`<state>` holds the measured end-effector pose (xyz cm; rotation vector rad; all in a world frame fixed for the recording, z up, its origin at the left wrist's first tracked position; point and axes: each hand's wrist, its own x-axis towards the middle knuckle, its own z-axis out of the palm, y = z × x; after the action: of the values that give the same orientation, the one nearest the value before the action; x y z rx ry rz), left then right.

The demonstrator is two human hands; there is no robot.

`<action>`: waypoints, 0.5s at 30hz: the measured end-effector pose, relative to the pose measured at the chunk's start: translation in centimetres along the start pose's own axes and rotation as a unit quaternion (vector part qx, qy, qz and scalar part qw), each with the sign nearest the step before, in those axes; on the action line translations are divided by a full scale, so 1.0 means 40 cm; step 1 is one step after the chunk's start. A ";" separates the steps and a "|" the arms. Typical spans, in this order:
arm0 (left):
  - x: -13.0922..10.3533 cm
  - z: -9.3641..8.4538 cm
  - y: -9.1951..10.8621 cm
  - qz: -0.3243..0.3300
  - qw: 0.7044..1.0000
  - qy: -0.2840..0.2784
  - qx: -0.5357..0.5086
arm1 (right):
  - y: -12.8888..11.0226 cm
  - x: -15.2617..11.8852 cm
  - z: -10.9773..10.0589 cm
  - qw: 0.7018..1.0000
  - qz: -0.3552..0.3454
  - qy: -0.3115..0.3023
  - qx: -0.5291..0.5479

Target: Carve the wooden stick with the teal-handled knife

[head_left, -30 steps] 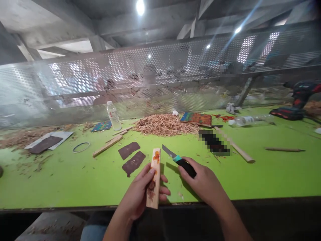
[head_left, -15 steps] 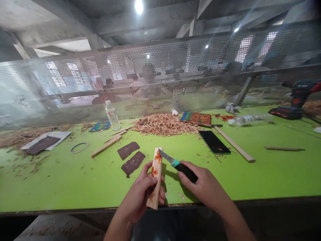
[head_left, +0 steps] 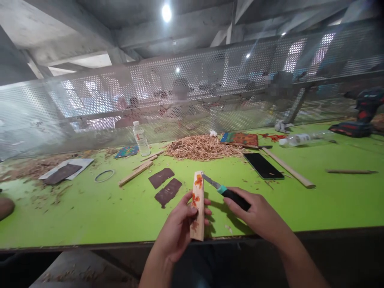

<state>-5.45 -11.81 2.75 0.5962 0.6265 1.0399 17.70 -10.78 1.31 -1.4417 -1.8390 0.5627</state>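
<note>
My left hand (head_left: 180,222) grips a narrow wooden strip (head_left: 197,200) by its lower half, thumb on the face and fingers behind. Orange-red flower-like marks run along the strip's pale face, which tilts up toward me. In my right hand (head_left: 259,212) is a knife (head_left: 237,199) with a black and teal handle. Its blade points up and left, the tip at the strip's upper right edge; whether it touches is too fine to tell. Two brown sandpaper pieces (head_left: 168,193) lie on the green table (head_left: 90,216) just left of the strip.
Wood shavings (head_left: 204,147) are heaped ahead, beside a painted board (head_left: 240,139). A phone (head_left: 264,165), a wooden rod (head_left: 289,168) and a lying bottle (head_left: 300,139) are to the right, with a cordless drill (head_left: 357,120) beyond. An upright bottle (head_left: 141,140) stands left, before a perforated screen (head_left: 192,108).
The view has shifted slightly, so the table's things sit further right. The knife tip has moved from the strip's upper face toward its right edge. A rounded, blurred shape appears at the far left.
</note>
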 end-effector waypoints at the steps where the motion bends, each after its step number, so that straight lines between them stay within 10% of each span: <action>1: 0.000 0.001 0.001 0.001 1.000 -0.002 0.006 | -0.002 0.000 0.000 1.000 -0.001 0.000 0.001; 15: -0.001 0.020 0.001 -0.009 0.998 -0.008 0.063 | -0.012 -0.005 -0.005 1.000 -0.022 -0.005 -0.014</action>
<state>-4.92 -11.93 3.31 0.7070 0.6862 0.9819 17.57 -11.12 1.75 -1.4155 -1.8890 0.5238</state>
